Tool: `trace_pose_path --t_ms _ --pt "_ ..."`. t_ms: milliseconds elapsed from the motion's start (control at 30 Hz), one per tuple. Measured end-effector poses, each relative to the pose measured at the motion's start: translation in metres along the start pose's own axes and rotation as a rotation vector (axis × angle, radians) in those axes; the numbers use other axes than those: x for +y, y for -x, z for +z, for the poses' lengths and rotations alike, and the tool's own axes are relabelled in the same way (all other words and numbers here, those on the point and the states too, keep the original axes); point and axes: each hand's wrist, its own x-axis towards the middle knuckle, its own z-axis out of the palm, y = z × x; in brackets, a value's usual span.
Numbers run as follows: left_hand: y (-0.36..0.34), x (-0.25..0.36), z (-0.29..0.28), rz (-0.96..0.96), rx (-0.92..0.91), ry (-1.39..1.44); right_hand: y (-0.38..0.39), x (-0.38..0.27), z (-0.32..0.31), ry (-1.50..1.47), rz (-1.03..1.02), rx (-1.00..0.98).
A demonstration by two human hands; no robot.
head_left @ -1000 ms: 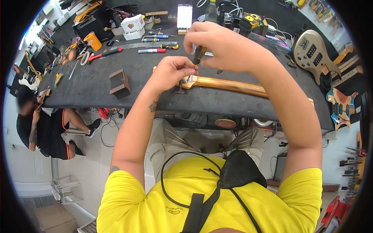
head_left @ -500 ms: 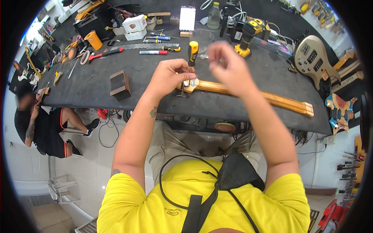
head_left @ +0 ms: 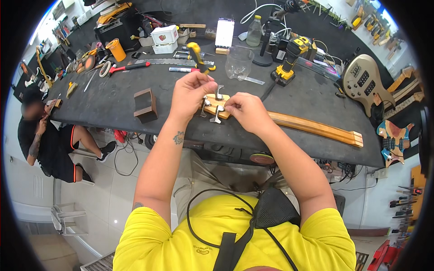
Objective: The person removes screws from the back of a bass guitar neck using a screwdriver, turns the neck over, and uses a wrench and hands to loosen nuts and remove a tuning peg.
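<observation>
A wooden guitar neck [head_left: 312, 124] lies across the bench with its headstock to the left. Metal tuning machines [head_left: 218, 114] sit on the headstock, some with their keys sticking out past its edges. My left hand [head_left: 190, 95] is closed round the lower end of a screwdriver [head_left: 197, 56], whose yellow-and-black handle tilts up above my fingers. The screwdriver's tip is hidden. My right hand [head_left: 249, 111] has its fingertips pinched together at the headstock beside the tuning machines. Whatever lies between those fingertips is too small to make out.
A cut clear plastic bottle [head_left: 238, 63] stands beyond my hands, with a small metal ruler by it. A yellow cordless drill [head_left: 289, 61] is at the back right. A brown block [head_left: 144, 105] sits to the left. At far left another person [head_left: 38, 131] works seated.
My right hand has come down from the air onto the headstock, uncovering the plastic bottle. My left hand has lifted off slightly, and the screwdriver has gone from upright to tilted left.
</observation>
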Motion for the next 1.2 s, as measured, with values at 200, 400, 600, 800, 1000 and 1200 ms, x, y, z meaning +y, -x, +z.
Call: trace_pose_path --t_ms 200,400,600,800,1000,1200 --pt "-0.005 -0.004 -0.015 0.018 0.036 0.02 -0.079 0.003 -0.058 0.137 -0.152 0.447" --pt "0.0 0.0 -0.004 0.033 -0.126 -0.335 -0.131 0.014 -0.087 0.466 -0.107 0.402" --pt "0.002 0.004 -0.006 0.052 -0.19 -0.413 -0.099 -0.04 -0.063 -0.064 -0.153 0.396" --pt "0.004 0.007 -0.005 0.091 -0.222 -0.571 -0.094 -0.077 -0.08 0.258 -0.137 0.205" --pt "0.004 0.013 -0.003 0.112 -0.259 -0.624 -0.08 -0.117 -0.09 0.718 -0.027 0.054" --pt "0.0 0.001 -0.011 0.016 -0.234 -0.517 -0.084 -0.078 -0.081 0.424 -0.573 0.056"
